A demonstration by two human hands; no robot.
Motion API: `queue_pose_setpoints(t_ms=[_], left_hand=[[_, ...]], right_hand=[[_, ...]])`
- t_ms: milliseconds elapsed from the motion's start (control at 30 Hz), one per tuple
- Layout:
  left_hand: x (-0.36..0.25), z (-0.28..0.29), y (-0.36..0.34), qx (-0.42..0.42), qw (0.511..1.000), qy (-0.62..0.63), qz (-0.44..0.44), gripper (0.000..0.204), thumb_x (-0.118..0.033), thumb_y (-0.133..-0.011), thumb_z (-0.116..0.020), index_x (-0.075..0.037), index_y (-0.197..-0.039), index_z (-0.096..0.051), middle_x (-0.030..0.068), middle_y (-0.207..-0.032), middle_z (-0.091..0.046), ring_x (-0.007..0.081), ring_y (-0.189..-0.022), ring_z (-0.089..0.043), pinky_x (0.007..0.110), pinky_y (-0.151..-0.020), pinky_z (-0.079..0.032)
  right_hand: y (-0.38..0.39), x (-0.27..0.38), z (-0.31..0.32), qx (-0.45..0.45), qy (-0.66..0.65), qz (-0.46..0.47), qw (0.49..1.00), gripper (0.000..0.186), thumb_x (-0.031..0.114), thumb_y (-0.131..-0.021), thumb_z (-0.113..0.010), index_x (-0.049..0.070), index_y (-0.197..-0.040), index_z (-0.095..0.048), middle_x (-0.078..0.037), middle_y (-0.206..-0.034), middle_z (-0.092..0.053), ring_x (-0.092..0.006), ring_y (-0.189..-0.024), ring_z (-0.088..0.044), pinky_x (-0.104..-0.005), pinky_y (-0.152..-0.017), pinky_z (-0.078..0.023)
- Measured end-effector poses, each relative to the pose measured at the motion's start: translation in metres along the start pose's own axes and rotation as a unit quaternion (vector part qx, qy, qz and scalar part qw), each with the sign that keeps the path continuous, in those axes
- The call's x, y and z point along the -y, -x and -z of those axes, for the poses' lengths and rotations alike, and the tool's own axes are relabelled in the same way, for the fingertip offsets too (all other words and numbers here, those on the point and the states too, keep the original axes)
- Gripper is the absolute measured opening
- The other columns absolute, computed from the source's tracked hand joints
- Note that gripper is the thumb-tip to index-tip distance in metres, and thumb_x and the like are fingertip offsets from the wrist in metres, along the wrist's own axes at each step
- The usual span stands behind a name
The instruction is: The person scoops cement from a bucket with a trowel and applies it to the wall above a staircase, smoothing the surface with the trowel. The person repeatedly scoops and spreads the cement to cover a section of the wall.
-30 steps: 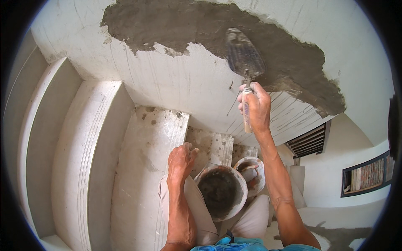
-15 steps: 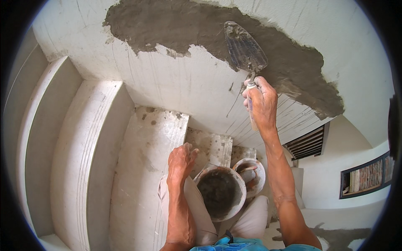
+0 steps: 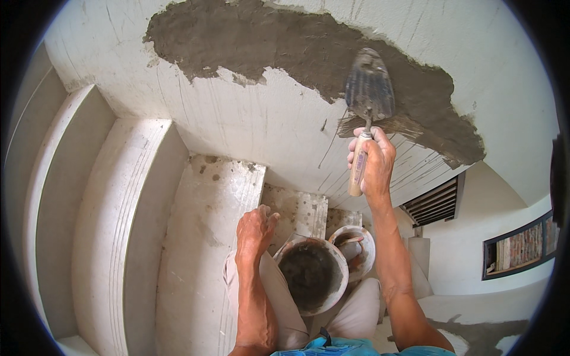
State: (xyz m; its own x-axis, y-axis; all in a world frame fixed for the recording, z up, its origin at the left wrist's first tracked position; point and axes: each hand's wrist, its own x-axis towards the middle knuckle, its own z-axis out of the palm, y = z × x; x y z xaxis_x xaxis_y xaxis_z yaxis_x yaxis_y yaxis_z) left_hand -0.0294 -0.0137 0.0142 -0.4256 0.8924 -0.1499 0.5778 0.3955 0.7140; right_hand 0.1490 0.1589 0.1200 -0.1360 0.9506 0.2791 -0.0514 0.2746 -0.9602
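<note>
A pointed trowel (image 3: 371,86) with a wooden handle is in my right hand (image 3: 377,163), fingers wrapped round the grip. Its dark, mortar-smeared blade lies over the wet grey mortar patch (image 3: 237,38) on the white wall. Streaks of thinner mortar show just under the blade. My left hand (image 3: 256,230) is closed in a loose fist above my left knee, with nothing visible in it. Just right of that knee stands a white bucket (image 3: 341,291) with grey mortar (image 3: 310,270) inside.
Behind the mortar bucket is a smaller bucket (image 3: 371,252) holding a cup-like container and a stick-like handle. Pale stair steps (image 3: 142,148) rise on the left; mortar spots mark the nearer tread (image 3: 205,184). A slatted opening (image 3: 436,202) and a dark-framed window (image 3: 519,249) are at right.
My right hand has drawn the trowel right and down along the wall, turning its blade more upright. Streaked mortar now shows beneath the blade. My left hand has stayed in place.
</note>
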Motion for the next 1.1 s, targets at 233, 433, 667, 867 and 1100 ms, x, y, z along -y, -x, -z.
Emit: queue_pose_setpoints(t_ms=[233, 433, 667, 867, 1100], left_hand=[[-0.008, 0.004, -0.002, 0.020, 1.000, -0.011, 0.007, 0.034, -0.027, -0.090, -0.068, 0.001, -0.109, -0.072, 0.0252, -0.099, -0.072, 0.0420, -0.095, -0.069, 0.047, -0.086, -0.052], [0.006, -0.006, -0.002, -0.034, 0.999, 0.020, -0.029, 0.031, -0.026, -0.091, -0.070, 0.001, -0.105, -0.071, 0.0261, -0.090, -0.070, 0.0451, -0.090, -0.067, 0.050, -0.081, -0.051], [0.001, -0.008, 0.000, -0.020, 0.999, 0.015, -0.034, 0.033, -0.026, -0.091, -0.069, 0.000, -0.110, -0.072, 0.0247, -0.095, -0.072, 0.0432, -0.092, -0.068, 0.050, -0.083, -0.052], [0.000, -0.006, -0.002, -0.011, 1.000, -0.007, -0.024, 0.035, -0.028, -0.092, -0.067, 0.000, -0.113, -0.072, 0.0247, -0.101, -0.072, 0.0428, -0.096, -0.069, 0.048, -0.087, -0.052], [0.003, -0.007, -0.005, 0.008, 1.000, -0.017, -0.013, 0.034, -0.028, -0.093, -0.065, 0.001, -0.111, -0.072, 0.0237, -0.101, -0.073, 0.0421, -0.096, -0.069, 0.046, -0.087, -0.052]], right_hand=[[-0.004, -0.003, -0.022, 0.059, 0.035, 0.029, 0.997, 0.024, 0.015, -0.089, -0.050, -0.003, -0.097, -0.064, -0.008, -0.076, -0.064, -0.0097, -0.056, -0.058, -0.0267, -0.048, -0.047], [-0.019, -0.018, 0.007, 0.015, -0.008, 0.038, 0.999, 0.028, 0.019, -0.091, -0.051, -0.003, -0.102, -0.064, -0.008, -0.075, -0.063, -0.0097, -0.056, -0.058, -0.0264, -0.047, -0.050], [0.009, -0.048, 0.054, -0.062, -0.097, 0.002, 0.993, 0.030, 0.018, -0.090, -0.048, -0.003, -0.105, -0.062, -0.009, -0.075, -0.063, -0.0121, -0.058, -0.061, -0.0278, -0.048, -0.052], [-0.008, -0.017, 0.014, 0.044, -0.033, 0.027, 0.998, 0.026, 0.017, -0.089, -0.050, -0.002, -0.101, -0.064, -0.008, -0.075, -0.062, -0.0103, -0.057, -0.059, -0.0255, -0.050, -0.050], [-0.018, -0.029, 0.050, 0.004, -0.065, 0.047, 0.997, 0.028, 0.019, -0.091, -0.050, -0.003, -0.102, -0.063, -0.008, -0.075, -0.062, -0.0100, -0.058, -0.059, -0.0253, -0.050, -0.051]])
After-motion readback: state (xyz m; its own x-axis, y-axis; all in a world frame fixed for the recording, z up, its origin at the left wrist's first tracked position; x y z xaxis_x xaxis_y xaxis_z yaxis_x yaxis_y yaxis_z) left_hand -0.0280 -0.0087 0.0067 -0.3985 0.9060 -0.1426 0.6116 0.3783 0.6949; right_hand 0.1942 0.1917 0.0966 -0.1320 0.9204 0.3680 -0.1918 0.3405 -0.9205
